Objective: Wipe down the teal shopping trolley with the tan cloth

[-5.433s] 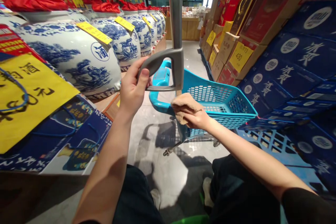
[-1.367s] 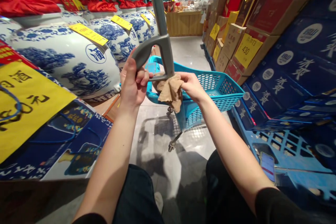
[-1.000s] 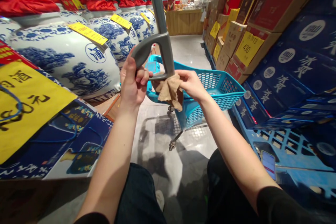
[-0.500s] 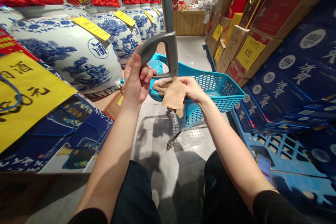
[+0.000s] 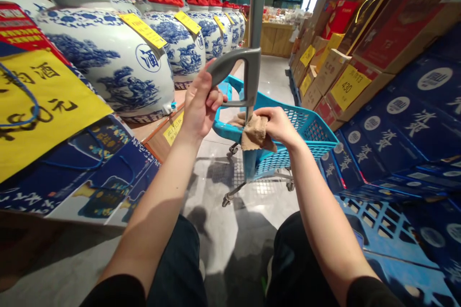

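Observation:
A grey handle (image 5: 253, 74) is fixed to an upright metal pole (image 5: 258, 5). My left hand (image 5: 201, 103) is closed around the handle's outer grip. Lower down, my right hand (image 5: 276, 124) pinches a brown cloth (image 5: 255, 133), which is bunched against the pole just under the handle. Part of the cloth reaches behind the pole, where the pole hides it. Beneath and beyond the cloth is a blue shopping cart (image 5: 306, 127) with perforated basket walls and small wheels.
Large blue-and-white jars (image 5: 115, 67) with red cloth tops line the left. Nearer stands a yellow sign (image 5: 46, 105) over dark blue boxes (image 5: 104, 177). Stacked cartons (image 5: 329, 69) and blue boxes (image 5: 414, 120) rise on the right, above a light blue pallet (image 5: 399, 254).
The view has shifted, so the handle and both hands appear further right. The cloth is now more crumpled and gathered around the pole, while my left hand keeps its hold.

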Demonstrator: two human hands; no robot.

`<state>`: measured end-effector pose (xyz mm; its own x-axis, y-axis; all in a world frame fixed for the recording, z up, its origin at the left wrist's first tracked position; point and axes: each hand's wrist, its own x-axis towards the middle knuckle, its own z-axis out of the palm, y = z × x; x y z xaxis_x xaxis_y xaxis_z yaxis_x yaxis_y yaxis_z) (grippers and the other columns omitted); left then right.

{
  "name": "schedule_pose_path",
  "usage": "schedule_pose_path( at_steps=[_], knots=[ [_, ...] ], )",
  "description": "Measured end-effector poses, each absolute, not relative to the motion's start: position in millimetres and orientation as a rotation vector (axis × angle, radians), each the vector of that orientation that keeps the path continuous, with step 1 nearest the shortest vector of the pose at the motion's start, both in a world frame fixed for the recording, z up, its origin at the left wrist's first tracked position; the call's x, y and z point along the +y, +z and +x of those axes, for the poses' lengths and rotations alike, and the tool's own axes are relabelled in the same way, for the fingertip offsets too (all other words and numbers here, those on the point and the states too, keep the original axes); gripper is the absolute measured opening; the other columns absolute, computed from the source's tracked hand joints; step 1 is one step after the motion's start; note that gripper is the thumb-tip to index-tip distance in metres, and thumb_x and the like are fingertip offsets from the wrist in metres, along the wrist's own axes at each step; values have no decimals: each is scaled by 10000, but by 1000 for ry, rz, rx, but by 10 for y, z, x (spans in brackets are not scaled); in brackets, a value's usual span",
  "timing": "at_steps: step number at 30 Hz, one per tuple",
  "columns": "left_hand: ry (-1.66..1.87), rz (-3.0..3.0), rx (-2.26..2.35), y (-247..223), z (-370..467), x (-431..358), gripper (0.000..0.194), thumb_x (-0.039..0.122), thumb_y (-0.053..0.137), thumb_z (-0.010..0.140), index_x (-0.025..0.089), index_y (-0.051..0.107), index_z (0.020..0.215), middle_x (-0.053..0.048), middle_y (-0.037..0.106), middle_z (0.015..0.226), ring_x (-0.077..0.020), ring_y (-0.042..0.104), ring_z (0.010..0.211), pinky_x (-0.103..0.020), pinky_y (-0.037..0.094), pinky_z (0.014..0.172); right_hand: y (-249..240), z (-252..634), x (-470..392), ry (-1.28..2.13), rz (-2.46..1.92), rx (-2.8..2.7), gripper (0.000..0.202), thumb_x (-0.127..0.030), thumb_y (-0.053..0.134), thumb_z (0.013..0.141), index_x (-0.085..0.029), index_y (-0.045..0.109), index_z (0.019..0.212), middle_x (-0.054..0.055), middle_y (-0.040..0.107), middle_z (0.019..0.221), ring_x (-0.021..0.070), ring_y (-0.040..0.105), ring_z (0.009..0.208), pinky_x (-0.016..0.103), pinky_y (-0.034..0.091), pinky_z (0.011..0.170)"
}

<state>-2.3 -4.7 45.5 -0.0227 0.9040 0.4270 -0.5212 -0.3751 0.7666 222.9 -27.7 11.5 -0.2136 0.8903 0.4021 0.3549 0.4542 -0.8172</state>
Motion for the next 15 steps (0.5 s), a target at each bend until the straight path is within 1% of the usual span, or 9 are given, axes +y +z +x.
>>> schedule_pose_path(
  at_steps=[2,4,8,10,13,15],
  knots=[
    [1651,1114,478,451,-9,-57,307,514,841,991,329,823,1235,146,319,463,-93,452,391,-216,591,632,94,2194,-262,755,-1001,-1649,296,-359,749,744,-166,861,938,46,838,930,242,716,892,326,535,821],
    [1661,1106,475,442,3,-60,278,483,832,1004,323,827,1232,140,315,474,-95,465,400,-222,590,648,41,2166,-242,845,-951,-1584,309,-392,782,730,-175,853,939,49,848,969,243,728,915,349,558,874],
    [1687,1100,486,393,13,-39,332,507,796,1027,340,799,1314,131,330,496,-106,507,440,-234,599,689,-16,2133,-248,1050,-970,-1666,306,-433,842,674,-166,821,823,41,821,854,235,711,818,346,559,795],
    [1702,1108,493,358,11,-33,369,537,792,1021,334,790,1329,122,368,515,-110,543,479,-246,607,725,30,2118,-271,1014,-965,-1678,325,-434,871,695,-166,835,876,42,825,871,238,718,828,351,568,800],
    [1726,1125,499,312,7,-62,395,579,792,1008,334,782,1318,99,455,568,-125,629,582,-272,620,806,107,2104,-281,862,-886,-1578,376,-439,871,766,-186,847,1043,54,852,1036,250,749,955,376,597,903],
    [1728,1149,505,293,6,-102,387,600,786,1004,336,779,1287,80,512,614,-139,678,661,-286,623,855,106,2108,-270,817,-869,-1574,363,-425,853,780,-187,844,1054,55,854,1061,254,751,992,375,603,922]
  ],
)
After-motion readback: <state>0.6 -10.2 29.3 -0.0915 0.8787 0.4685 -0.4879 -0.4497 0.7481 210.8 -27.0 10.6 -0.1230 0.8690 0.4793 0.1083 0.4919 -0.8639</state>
